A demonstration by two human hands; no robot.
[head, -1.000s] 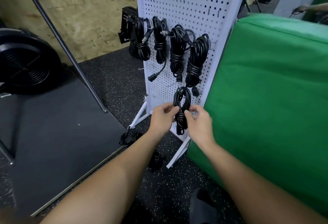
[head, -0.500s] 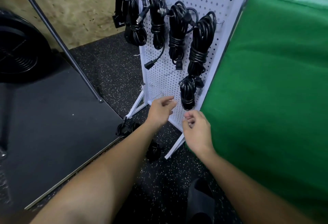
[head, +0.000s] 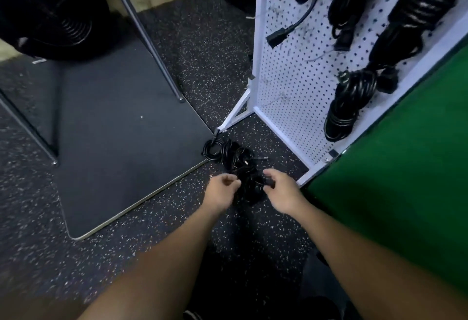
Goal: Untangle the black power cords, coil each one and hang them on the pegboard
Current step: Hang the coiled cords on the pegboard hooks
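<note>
Down low, both hands' fingers seemingly pinch the tangled cords on the floor.

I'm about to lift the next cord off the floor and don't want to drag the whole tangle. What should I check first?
1. Cord pile within reach, between both hands: ok.
2. Right hand has a firm hold: cannot tell; its fingers curl at a dark piece, blurred.
3. Left hand free to help: ok, curled at the pile's edge, seemingly empty.
4. One cord separated from the rest: not ok, the loops lie heaped together.
5. Free space on the pegboard: ok, its lower left is bare.
6. Lowest hung coil seated: ok.
</note>
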